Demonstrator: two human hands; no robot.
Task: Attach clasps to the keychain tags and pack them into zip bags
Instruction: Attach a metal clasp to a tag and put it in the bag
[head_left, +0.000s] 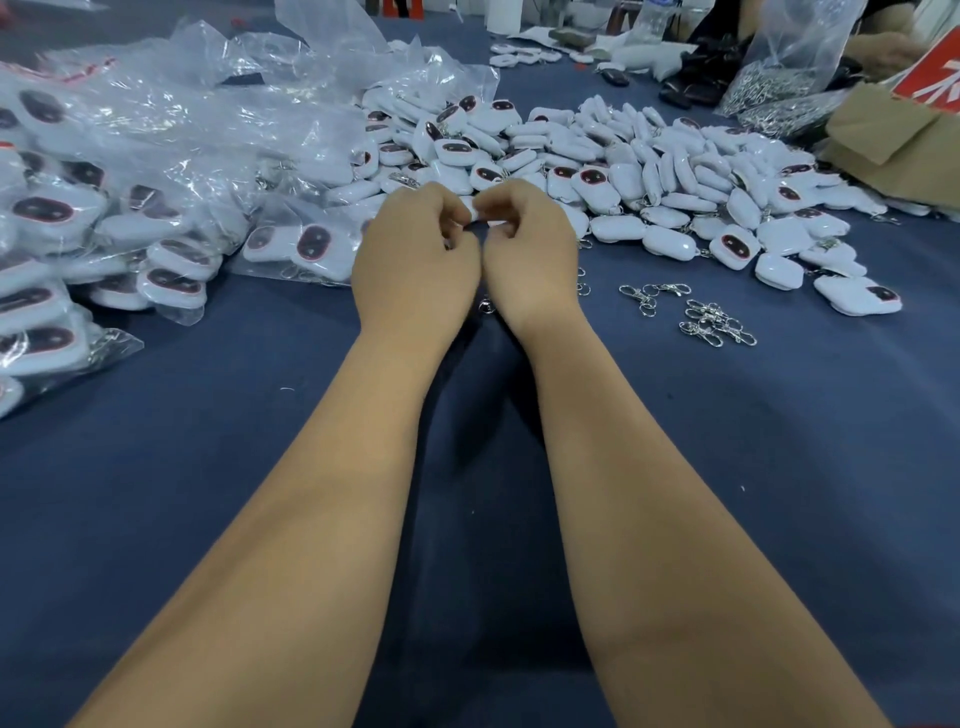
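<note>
In the head view, the left hand (415, 260) and the right hand (530, 254) are brought together over the middle of the desk (311, 467), knuckles almost touching, fingers curled inward. A small white tag (480, 214) is pinched between the fingertips of both hands; a bit of metal, apparently a clasp (485, 307), is seen hanging just below the wrists (whether it is already hooked on cannot be told, since the joint is hidden by the fingers).

The work is judged to be partly done. A large heap of filled zip bags (78, 218) is stacked at the left, each with tags inside. A wide pile of loose tags (675, 176) is spread behind and to the right of the hands; rings can be seen on some of them, and none of that pile is bagged yet. A small cluster of loose clasps (711, 322) is left on the cloth near the right forearm, and a bag of spare metal parts (774, 88) sits at the far right, beside a cardboard box (893, 135).

Open room is found only in the near half of the desk, around the forearms. Movement to the left is bounded by the bag heap, and movement forward by the tag pile, which lies just beyond the fingertips.
</note>
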